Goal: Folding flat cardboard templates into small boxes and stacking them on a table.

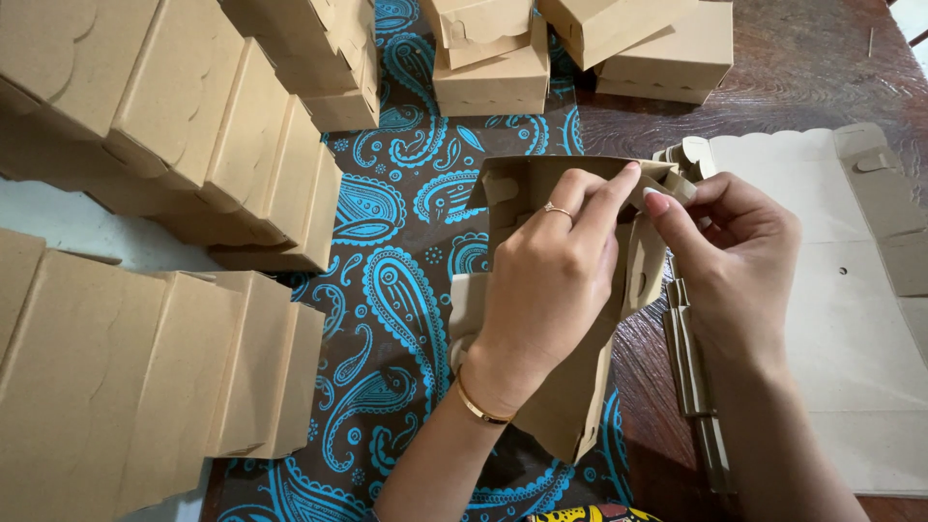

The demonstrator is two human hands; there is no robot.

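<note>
A brown cardboard box blank (570,387), partly folded, stands tilted in front of me above a blue paisley cloth (396,300). My left hand (551,280), with a ring and a gold bangle, grips its upper wall, index finger pressing the top edge. My right hand (730,251) pinches a side flap at the blank's top right corner. The two hands' fingertips nearly touch there. The blank's lower half hangs below my left wrist.
A stack of flat unfolded blanks (851,319) lies on the dark wooden table (822,68) at right. Folded brown boxes fill the left side in rows (193,135), (145,377), and more boxes (493,77), (667,53) stand at the far edge.
</note>
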